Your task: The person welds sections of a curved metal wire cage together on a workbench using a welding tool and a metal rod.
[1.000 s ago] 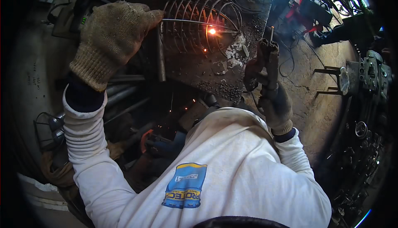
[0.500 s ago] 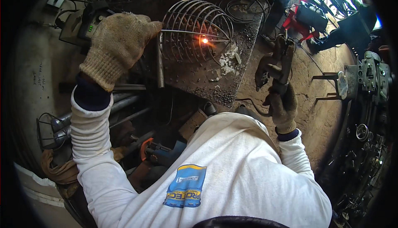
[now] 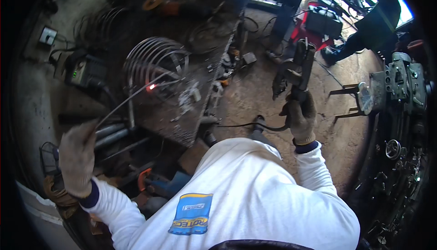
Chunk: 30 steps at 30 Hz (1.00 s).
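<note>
A round cage of curved metal wire rings (image 3: 157, 52) rests on the dark metal workbench (image 3: 175, 131). One spot on it glows orange-red. From near that spot a thin metal rod (image 3: 119, 106) slants down to my left hand (image 3: 77, 161), in a tan knit work glove, with the fingers closed at the rod's end. My right hand (image 3: 301, 118), gloved too, grips a dark welding electrode holder (image 3: 304, 68) pointing away from me, off the bench's right side. Its black cable (image 3: 273, 128) loops out beside my hand.
A welding machine with a green display (image 3: 82, 70) stands left of the cage. An angle grinder (image 3: 170, 8) lies at the bench's far side. Metal pipes (image 3: 109, 134) are below on the left. At right are a metal stool (image 3: 364, 97) and a lathe-like machine (image 3: 403, 81); another person (image 3: 382, 15) is beyond.
My left hand has moved down and left, away from the cage, and the rod now slants toward it. The bright glow has dimmed. My view has shifted; my right hand still holds the electrode holder.
</note>
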Each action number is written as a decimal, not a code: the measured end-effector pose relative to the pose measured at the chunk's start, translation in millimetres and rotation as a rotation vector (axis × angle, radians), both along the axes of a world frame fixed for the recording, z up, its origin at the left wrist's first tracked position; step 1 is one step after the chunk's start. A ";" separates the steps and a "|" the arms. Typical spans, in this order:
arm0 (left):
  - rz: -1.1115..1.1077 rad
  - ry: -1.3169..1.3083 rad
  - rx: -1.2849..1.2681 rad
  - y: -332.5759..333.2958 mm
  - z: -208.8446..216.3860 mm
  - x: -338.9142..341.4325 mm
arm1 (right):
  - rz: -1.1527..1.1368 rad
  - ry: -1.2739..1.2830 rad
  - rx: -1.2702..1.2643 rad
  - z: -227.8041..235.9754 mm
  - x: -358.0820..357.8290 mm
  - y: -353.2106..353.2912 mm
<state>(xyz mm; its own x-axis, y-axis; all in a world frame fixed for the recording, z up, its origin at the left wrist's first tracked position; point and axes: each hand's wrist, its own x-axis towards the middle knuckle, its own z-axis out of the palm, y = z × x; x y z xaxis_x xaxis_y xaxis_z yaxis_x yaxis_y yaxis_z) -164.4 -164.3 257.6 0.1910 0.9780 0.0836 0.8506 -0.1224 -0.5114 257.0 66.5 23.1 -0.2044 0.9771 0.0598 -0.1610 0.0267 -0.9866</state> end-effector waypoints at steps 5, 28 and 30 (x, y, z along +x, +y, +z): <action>0.842 -0.979 0.169 3.1 -17.1 63.4 | -0.016 -0.002 0.064 5.6 46.8 98.1; 1.170 -1.518 1.103 -47.8 -209.6 149.6 | -0.324 -0.741 1.206 31.0 -39.4 271.9; 1.206 -1.448 1.021 -36.6 -213.7 163.4 | -0.237 -0.656 1.114 21.2 -43.2 273.2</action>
